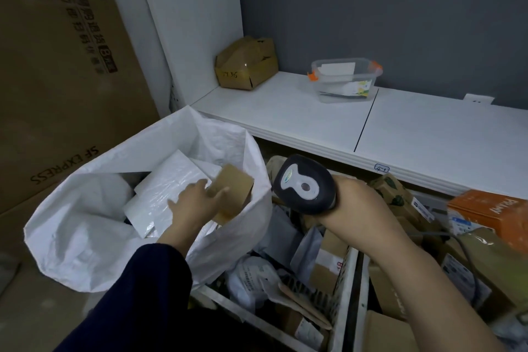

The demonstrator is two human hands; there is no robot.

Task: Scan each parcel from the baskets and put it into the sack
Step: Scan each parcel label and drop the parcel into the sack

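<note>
My left hand (197, 203) reaches into the open white woven sack (85, 237) and holds a small brown cardboard parcel (234, 188) by its near edge, just inside the sack's right rim. White padded parcels (163, 194) lie in the sack under it. My right hand (357, 203) grips a black handheld scanner (304, 184), held above the baskets with its head pointing left toward the sack. Below it, a white basket (344, 288) holds several bagged and boxed parcels, among them a grey poly bag (251, 277).
A white shelf (314, 123) runs behind the baskets, carrying a crumpled cardboard box (245, 64) and a clear plastic tub (345, 80). A tall brown carton (57, 80) stands at the left. An orange box (491, 211) and brown parcels fill the right basket.
</note>
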